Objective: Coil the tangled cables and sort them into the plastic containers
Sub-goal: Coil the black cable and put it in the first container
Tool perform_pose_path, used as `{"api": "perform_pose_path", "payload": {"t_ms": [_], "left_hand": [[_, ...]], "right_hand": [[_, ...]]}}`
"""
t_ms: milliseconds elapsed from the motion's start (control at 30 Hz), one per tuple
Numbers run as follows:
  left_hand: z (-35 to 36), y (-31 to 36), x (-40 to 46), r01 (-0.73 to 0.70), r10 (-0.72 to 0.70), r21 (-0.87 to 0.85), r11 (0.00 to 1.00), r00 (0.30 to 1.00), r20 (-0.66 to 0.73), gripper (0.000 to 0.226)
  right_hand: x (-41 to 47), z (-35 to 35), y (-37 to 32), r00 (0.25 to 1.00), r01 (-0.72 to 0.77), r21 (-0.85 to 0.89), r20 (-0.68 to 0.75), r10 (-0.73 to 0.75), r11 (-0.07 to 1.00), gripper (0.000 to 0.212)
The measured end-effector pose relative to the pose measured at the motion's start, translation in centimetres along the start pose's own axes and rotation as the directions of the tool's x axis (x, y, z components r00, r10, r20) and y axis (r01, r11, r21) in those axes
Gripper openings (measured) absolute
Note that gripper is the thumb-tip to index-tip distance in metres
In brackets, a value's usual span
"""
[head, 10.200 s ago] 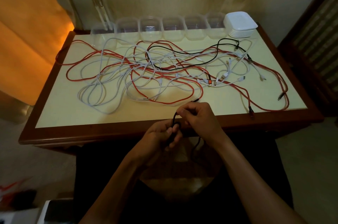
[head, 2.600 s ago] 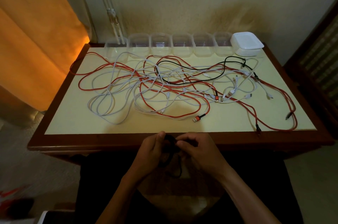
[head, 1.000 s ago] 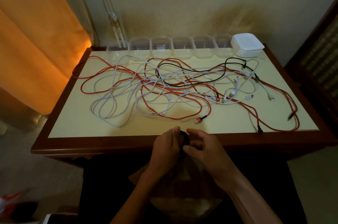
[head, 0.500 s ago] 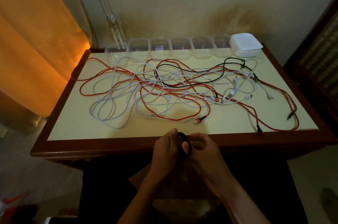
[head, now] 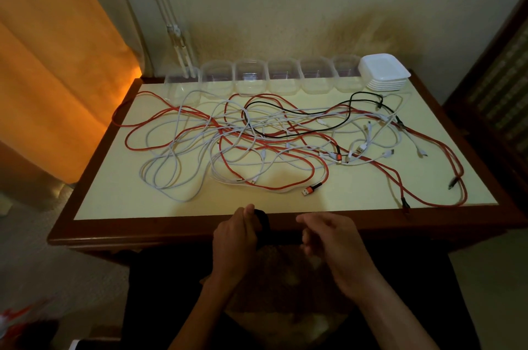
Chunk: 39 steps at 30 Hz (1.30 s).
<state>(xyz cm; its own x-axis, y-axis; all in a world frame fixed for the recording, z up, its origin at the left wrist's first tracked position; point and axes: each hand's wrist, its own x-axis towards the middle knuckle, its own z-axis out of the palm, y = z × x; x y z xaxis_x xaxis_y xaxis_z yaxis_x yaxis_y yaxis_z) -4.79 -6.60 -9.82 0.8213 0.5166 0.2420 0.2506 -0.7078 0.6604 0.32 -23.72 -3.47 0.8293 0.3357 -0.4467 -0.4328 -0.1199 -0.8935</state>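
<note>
A small black coil [head: 264, 221] is being gripped by the left hand [head: 235, 235], with thumb and fingers curled round it; the coil is being held just off the near rim of the counter [head: 171, 224], in front of the wooden edge. The right hand [head: 328, 238] is being held just right of the coil, apart from it; its fingers [head: 307, 218] are loosely curled, and nothing is seen being held in them, though the motion blur is making this hard to confirm.

The tangle [head: 271, 144] of red and white cables is being left spread over the middle of the counter, beyond the coil. One black cable [head: 300, 114] is lying across the far part of the tangle. A red cable's orange USB plug [head: 311, 189] is lying on the counter just beyond the right hand. Red loops [head: 445, 166] are trailing toward the counter's right edge, well right of the coil.

A row of clear containers [head: 283, 76] is standing along the far edge of the counter, against the wall, well apart from the coil. A stack of white lids [head: 384, 71] is standing at the right end of that row, touching or just beside the last container; which of the two cannot be told.

An orange curtain [head: 57, 64] is hanging left of the counter.
</note>
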Motion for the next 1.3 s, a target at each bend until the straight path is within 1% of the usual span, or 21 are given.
{"api": "perform_pose_path", "payload": {"t_ms": [67, 100, 167, 233, 333, 467, 533, 600, 667, 700, 767, 867, 900, 933, 967, 1033, 1067, 1100, 1133, 1233, 1300], "left_hand": [[-0.1, 0.4, -0.1, -0.015, 0.015, -0.006, 1.0, 1.0, -0.007, 0.036], [-0.1, 0.6, -0.1, -0.009, 0.009, -0.019, 1.0, 1.0, -0.006, 0.033], [0.0, 0.9, -0.1, 0.005, -0.005, -0.031, 1.0, 1.0, -0.008, 0.03], [0.2, 1.3, 0.0, 0.033, -0.033, -0.034, 0.999, 0.999, 0.001, 0.031], [0.4, 1.5, 0.3, 0.039, -0.038, -0.027, 0.999, 0.999, 0.014, 0.033], [0.2, 1.6, 0.2, 0.039, -0.038, -0.087, 0.995, 0.999, 0.012, 0.035], [0.4, 1.2, 0.2, 0.099, -0.094, -0.19, 0.977, 0.995, 0.037, 0.039], [0.4, 0.9, 0.3, 0.211, -0.181, -0.38, 0.901, 0.977, 0.115, 0.049], [0.4, 0.9, 0.3, 0.31, -0.227, -0.519, 0.796, 0.949, 0.219, 0.061], [0.3, 1.3, 0.2, 0.35, -0.238, -0.566, 0.746, 0.935, 0.264, 0.062], [0.6, 2.0, 0.1, 0.411, -0.264, -0.599, 0.687, 0.91, 0.32, 0.063], [1.3, 2.8, 0.0, 0.431, -0.291, -0.588, 0.685, 0.901, 0.322, 0.062], [1.6, 3.0, 0.0, 0.42, -0.297, -0.58, 0.698, 0.907, 0.299, 0.06], [1.9, 3.2, -0.1, 0.399, -0.299, -0.56, 0.726, 0.917, 0.265, 0.057], [2.1, 3.4, -0.2, 0.369, -0.295, -0.524, 0.768, 0.929, 0.222, 0.053], [2.4, 3.6, -0.2, 0.297, -0.267, -0.373, 0.879, 0.955, 0.13, 0.042], [2.5, 3.7, -0.2, 0.26, -0.242, -0.278, 0.925, 0.965, 0.1, 0.039], [2.6, 3.7, 0.0, 0.228, -0.214, -0.204, 0.952, 0.973, 0.09, 0.036], [2.6, 3.8, 0.1, 0.208, -0.194, -0.154, 0.966, 0.976, 0.097, 0.034], [2.6, 3.7, 0.2, 0.147, -0.135, -0.088, 0.985, 0.981, 0.136, 0.035], [2.6, 3.5, 0.4, 0.122, -0.104, -0.086, 0.989, 0.976, 0.194, 0.039]], "right_hand": [[-0.2, 0.6, 0.7, 0.975, 0.203, -0.307, -0.025, -0.222, 0.93, 0.011], [-0.3, 1.0, 1.0, 0.957, 0.267, -0.406, 0.001, -0.291, 0.874, 0.008], [-0.5, 1.8, 1.5, 0.944, 0.317, -0.521, 0.089, -0.319, 0.792, 0.012], [-0.6, 2.5, 2.0, 0.952, 0.303, -0.564, 0.152, -0.264, 0.768, 0.015], [-0.5, 3.1, 2.2, 0.963, 0.27, -0.562, 0.174, -0.208, 0.782, 0.012], [-0.5, 3.0, 2.2, 0.957, 0.289, -0.556, 0.202, -0.21, 0.779, 0.007], [-0.3, 2.7, 2.3, 0.948, 0.316, -0.594, 0.213, -0.234, 0.74, 0.009], [0.2, 2.2, 2.5, 0.931, 0.357, -0.669, 0.2, -0.305, 0.652, 0.011], [0.9, 1.8, 2.5, 0.884, 0.414, -0.719, 0.17, -0.436, 0.559, 0.009], [1.2, 1.7, 2.4, 0.862, 0.428, -0.719, 0.142, -0.487, 0.547, 0.008], [1.5, 1.8, 2.3, 0.865, 0.405, -0.685, 0.073, -0.496, 0.606, 0.011], [1.5, 2.4, 2.7, 0.941, 0.272, -0.554, -0.018, -0.338, 0.787, 0.016], [1.4, 2.5, 2.9, 0.965, 0.197, -0.457, -0.064, -0.253, 0.868, 0.018], [1.3, 2.7, 3.0, 0.985, 0.103, -0.315, -0.1, -0.141, 0.943, 0.02], [1.3, 2.8, 2.9, 0.994, -0.001, -0.152, -0.112, -0.016, 0.988, 0.022], [1.2, 2.8, 2.7, 0.979, -0.187, 0.124, -0.059, 0.195, 0.975, 0.021], [1.2, 2.8, 2.6, 0.967, -0.246, 0.209, -0.019, 0.255, 0.947, 0.019], [1.2, 2.7, 2.5, 0.96, -0.273, 0.246, 0.012, 0.278, 0.93, 0.02], [1.2, 2.5, 2.4, 0.962, -0.271, 0.234, 0.025, 0.273, 0.934, 0.023], [1.5, 2.0, 2.6, 0.971, -0.237, 0.158, 0.043, 0.233, 0.959, 0.024], [1.7, 1.9, 2.8, 0.964, -0.262, 0.263, 0.116, 0.239, 0.929, 0.026]]}}
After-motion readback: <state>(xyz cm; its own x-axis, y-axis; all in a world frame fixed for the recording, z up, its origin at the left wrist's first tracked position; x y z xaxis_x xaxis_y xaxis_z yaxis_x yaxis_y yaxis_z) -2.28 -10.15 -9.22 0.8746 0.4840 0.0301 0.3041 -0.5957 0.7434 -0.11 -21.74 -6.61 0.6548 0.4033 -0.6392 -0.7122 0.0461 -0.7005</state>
